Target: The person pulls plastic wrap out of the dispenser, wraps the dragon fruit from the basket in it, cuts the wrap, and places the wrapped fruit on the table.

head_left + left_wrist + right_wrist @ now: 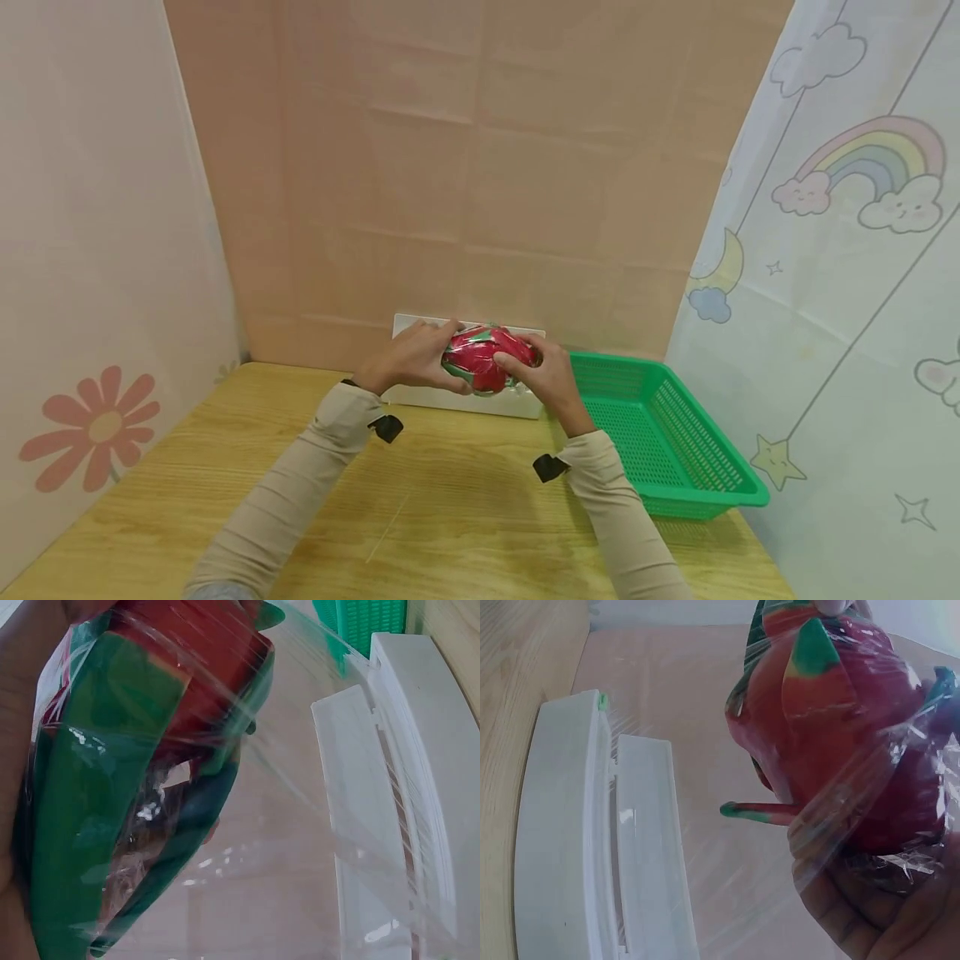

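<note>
A red dragon fruit (486,354) with green scales, which looks artificial, is held up between both hands. My left hand (420,357) grips its left end, while my right hand (553,375) grips the right end with the thumb across the front. Clear cling film (289,825) covers the fruit and, in the left wrist view, stretches from it towards a white cling film dispenser (439,787). That dispenser stands behind the hands with its long lid (652,847) raised. Part of the left hand is cut off in its own wrist view.
A green plastic basket (731,497) with perforated walls stands on the right of the wooden table (442,517). A peach cloth (480,167) hangs behind the table, and printed curtains (840,333) flank both sides.
</note>
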Motion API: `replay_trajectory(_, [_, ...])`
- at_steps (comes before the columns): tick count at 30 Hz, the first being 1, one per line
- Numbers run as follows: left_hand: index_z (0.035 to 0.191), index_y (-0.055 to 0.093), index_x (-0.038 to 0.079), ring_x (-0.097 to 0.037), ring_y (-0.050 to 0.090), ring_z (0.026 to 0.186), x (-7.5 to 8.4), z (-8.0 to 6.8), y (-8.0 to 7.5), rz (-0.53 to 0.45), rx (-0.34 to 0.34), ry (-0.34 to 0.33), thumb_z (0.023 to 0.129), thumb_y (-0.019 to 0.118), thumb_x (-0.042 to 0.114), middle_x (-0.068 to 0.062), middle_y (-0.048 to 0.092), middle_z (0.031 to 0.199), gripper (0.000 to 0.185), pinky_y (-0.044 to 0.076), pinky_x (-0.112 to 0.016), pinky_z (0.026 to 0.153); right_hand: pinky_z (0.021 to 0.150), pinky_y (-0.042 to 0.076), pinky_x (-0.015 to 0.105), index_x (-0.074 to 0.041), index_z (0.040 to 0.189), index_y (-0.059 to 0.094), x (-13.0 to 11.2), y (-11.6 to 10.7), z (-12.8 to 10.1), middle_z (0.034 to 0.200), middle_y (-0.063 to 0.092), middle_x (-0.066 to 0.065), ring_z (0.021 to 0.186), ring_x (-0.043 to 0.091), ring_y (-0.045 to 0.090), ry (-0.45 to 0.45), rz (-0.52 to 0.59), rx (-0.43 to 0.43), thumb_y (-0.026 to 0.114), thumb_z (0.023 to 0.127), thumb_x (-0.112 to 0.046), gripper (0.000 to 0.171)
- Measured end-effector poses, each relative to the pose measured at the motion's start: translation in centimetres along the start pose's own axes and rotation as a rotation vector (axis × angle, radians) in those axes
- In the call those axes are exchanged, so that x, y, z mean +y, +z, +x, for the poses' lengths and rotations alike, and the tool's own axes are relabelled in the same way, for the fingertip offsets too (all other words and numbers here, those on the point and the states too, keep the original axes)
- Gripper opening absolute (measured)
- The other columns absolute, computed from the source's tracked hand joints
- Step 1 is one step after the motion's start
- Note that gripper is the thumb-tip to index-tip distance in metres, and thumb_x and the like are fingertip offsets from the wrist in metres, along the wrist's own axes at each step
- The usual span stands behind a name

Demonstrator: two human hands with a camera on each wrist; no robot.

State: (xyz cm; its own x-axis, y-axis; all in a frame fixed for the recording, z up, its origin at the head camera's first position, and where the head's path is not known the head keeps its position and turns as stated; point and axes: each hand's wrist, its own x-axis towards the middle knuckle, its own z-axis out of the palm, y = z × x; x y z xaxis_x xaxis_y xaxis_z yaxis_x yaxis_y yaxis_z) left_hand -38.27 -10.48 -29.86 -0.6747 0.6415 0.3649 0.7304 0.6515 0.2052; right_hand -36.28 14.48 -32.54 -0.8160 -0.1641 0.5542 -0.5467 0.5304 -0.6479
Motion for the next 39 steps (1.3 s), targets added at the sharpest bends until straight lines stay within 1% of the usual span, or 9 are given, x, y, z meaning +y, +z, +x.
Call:
replay_trajectory(7, [0.136, 0.049, 0.007, -0.015, 0.065, 0.084, 0.0, -0.1, 0.3, -0.030, -0.036, 0.008, 0.070, 0.074, 0.060, -0.005, 0.069, 0.103, 0.088, 0.055, -0.032, 0.074, 0.056, 0.051, 0.024, 0.000, 0.107, 0.073, 0.5, 0.0, -0.3, 0.082, 0.071, 0.015, 0.062, 0.011, 0.060, -0.027, 0.028, 0.040, 0.062, 0.096, -0.033, 0.036])
replay_trajectory(9, [0.136, 0.049, 0.007, -0.014, 0.065, 0.086, 0.0, -0.2, 0.5, -0.050, -0.040, 0.011, 0.071, 0.074, 0.059, -0.005, 0.069, 0.104, 0.087, 0.055, -0.031, 0.074, 0.055, 0.050, 0.024, 0.002, 0.110, 0.072, 0.6, -0.1, -0.4, 0.082, 0.070, 0.017, 0.059, 0.009, 0.058, -0.020, 0.041, 0.044, 0.056, 0.100, -0.028, 0.035])
replay_trajectory(14, [0.136, 0.049, 0.009, -0.015, 0.066, 0.089, -0.4, -0.5, 0.8, -0.097, -0.040, -0.006, 0.071, 0.075, 0.057, -0.006, 0.070, 0.108, 0.085, 0.056, -0.033, 0.076, 0.059, 0.057, 0.031, 0.009, 0.121, 0.061, 0.7, -0.1, -0.9, 0.089, 0.069, 0.020, 0.060, 0.008, 0.062, 0.120, 0.226, 0.042, 0.046, 0.106, -0.023, 0.038])
replay_trajectory(17, [0.138, 0.047, 0.009, -0.017, 0.065, 0.091, -0.5, -0.8, 0.8, -0.111, -0.044, -0.015, 0.071, 0.074, 0.058, -0.007, 0.070, 0.109, 0.087, 0.056, -0.034, 0.077, 0.059, 0.059, 0.034, 0.012, 0.109, 0.061, 0.5, 0.0, -1.2, 0.079, 0.069, 0.015, 0.059, 0.008, 0.065, 0.184, 0.312, 0.059, 0.050, 0.106, -0.020, 0.035])
replay_trajectory(21, [0.142, 0.045, 0.011, -0.020, 0.065, 0.094, -0.7, -1.1, 1.0, -0.092, -0.057, -0.027, 0.071, 0.073, 0.060, -0.008, 0.069, 0.112, 0.091, 0.056, -0.036, 0.077, 0.061, 0.059, 0.031, 0.013, 0.096, 0.064, 0.0, -0.1, -1.6, 0.075, 0.071, 0.009, 0.061, 0.006, 0.066, 0.161, 0.300, 0.113, 0.059, 0.102, -0.017, 0.030])
replay_trajectory(27, [0.143, 0.044, 0.012, -0.022, 0.064, 0.095, -0.9, -1.8, 1.1, -0.077, -0.077, -0.027, 0.069, 0.074, 0.062, -0.008, 0.069, 0.112, 0.094, 0.056, -0.038, 0.077, 0.064, 0.059, 0.029, 0.013, 0.097, 0.066, 0.1, 0.0, -1.8, 0.084, 0.071, 0.018, 0.066, 0.004, 0.066, 0.127, 0.315, 0.138, 0.063, 0.099, -0.011, 0.025])
replay_trajectory(32, [0.142, 0.044, 0.011, -0.017, 0.065, 0.093, -1.2, -2.1, 1.7, -0.140, -0.107, 0.007, 0.070, 0.074, 0.060, -0.007, 0.068, 0.111, 0.092, 0.056, -0.033, 0.077, 0.067, 0.058, 0.025, 0.010, 0.099, 0.061, 0.3, 0.3, -1.6, 0.093, 0.069, 0.021, 0.075, 0.006, 0.065, 0.110, 0.292, 0.093, 0.057, 0.103, -0.016, 0.027])
replay_trajectory(35, [0.140, 0.045, 0.012, -0.013, 0.065, 0.090, -1.3, -2.3, 2.1, -0.169, -0.110, 0.014, 0.070, 0.076, 0.059, -0.005, 0.069, 0.110, 0.090, 0.055, -0.031, 0.076, 0.063, 0.058, 0.027, 0.008, 0.099, 0.056, 0.3, 0.4, -1.3, 0.089, 0.067, 0.019, 0.075, 0.009, 0.065, 0.108, 0.292, 0.047, 0.053, 0.105, -0.021, 0.029])
replay_trajectory(39, [0.140, 0.046, 0.013, -0.012, 0.064, 0.091, -1.2, -2.4, 2.3, -0.178, -0.113, 0.022, 0.069, 0.077, 0.059, -0.002, 0.068, 0.111, 0.090, 0.054, -0.031, 0.076, 0.055, 0.056, 0.026, 0.007, 0.097, 0.057, 0.6, 0.5, -1.2, 0.084, 0.068, 0.014, 0.069, 0.009, 0.063, 0.126, 0.264, 0.039, 0.054, 0.105, -0.018, 0.027])
